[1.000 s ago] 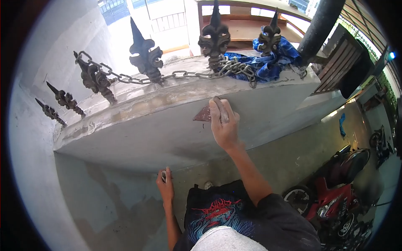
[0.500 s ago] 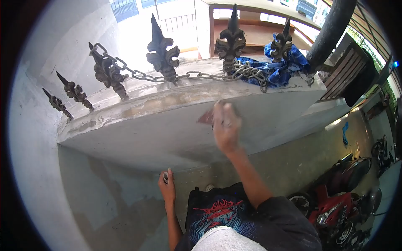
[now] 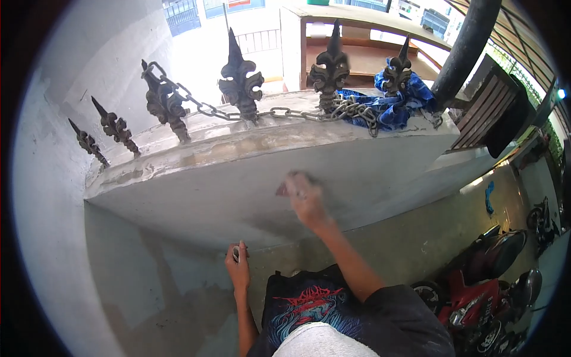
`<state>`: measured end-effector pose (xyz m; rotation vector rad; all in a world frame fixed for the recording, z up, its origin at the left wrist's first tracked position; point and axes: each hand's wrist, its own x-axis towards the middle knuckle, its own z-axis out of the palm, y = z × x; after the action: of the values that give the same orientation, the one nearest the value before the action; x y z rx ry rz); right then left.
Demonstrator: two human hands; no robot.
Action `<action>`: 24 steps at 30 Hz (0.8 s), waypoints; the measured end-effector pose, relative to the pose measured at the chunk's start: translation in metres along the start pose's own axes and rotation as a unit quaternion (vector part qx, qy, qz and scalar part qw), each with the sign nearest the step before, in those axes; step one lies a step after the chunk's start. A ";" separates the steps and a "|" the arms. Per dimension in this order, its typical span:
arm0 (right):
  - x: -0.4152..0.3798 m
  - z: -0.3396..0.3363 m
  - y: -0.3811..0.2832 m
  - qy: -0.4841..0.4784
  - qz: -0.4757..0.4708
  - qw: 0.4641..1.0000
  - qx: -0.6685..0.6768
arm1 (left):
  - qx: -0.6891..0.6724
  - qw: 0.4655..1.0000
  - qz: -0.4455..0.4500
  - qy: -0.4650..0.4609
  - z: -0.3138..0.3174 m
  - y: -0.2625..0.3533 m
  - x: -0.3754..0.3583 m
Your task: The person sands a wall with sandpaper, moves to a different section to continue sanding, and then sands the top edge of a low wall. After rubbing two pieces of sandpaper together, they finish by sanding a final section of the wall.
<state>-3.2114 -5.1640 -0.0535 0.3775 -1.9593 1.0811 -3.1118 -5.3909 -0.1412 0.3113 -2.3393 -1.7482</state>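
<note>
My right hand (image 3: 307,201) pinches 1 red piece (image 3: 282,190) at the pale wall (image 3: 196,205), my left hand (image 3: 238,271) curls round 1 small object (image 3: 236,253), 1 dark patch (image 3: 273,224) shows, finished extent unclear.

The wall face (image 3: 380,163) leaves a hand room to slide sideways below the ledge (image 3: 238,147). Above, dark finials (image 3: 242,86) stand in the way (a chain (image 3: 208,110) bridges several gaps), and blue cloth (image 3: 392,113) bunches around the rightmost, near a thick pole (image 3: 467,53). A red motorcycle (image 3: 473,297) blocks floor at lower right.
</note>
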 end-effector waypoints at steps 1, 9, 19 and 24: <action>-0.023 0.010 0.007 -0.054 0.048 0.997 0.035 | -0.011 1.000 -0.004 -0.003 0.000 0.001 -0.001; 0.072 -0.032 -0.049 0.008 0.123 0.986 0.114 | -0.009 1.000 -0.002 -0.013 -0.005 0.003 -0.004; 0.025 -0.008 -0.022 -0.082 0.024 0.995 0.043 | -0.013 1.000 -0.007 -0.008 -0.006 0.004 -0.006; 0.065 -0.016 -0.048 -0.039 0.104 0.991 0.078 | -0.018 1.000 0.007 -0.002 -0.009 -0.003 -0.006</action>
<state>-3.2129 -5.1703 0.0291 0.3080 -2.0227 1.3778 -3.1033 -5.3983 -0.1423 0.2845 -2.3037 -1.7852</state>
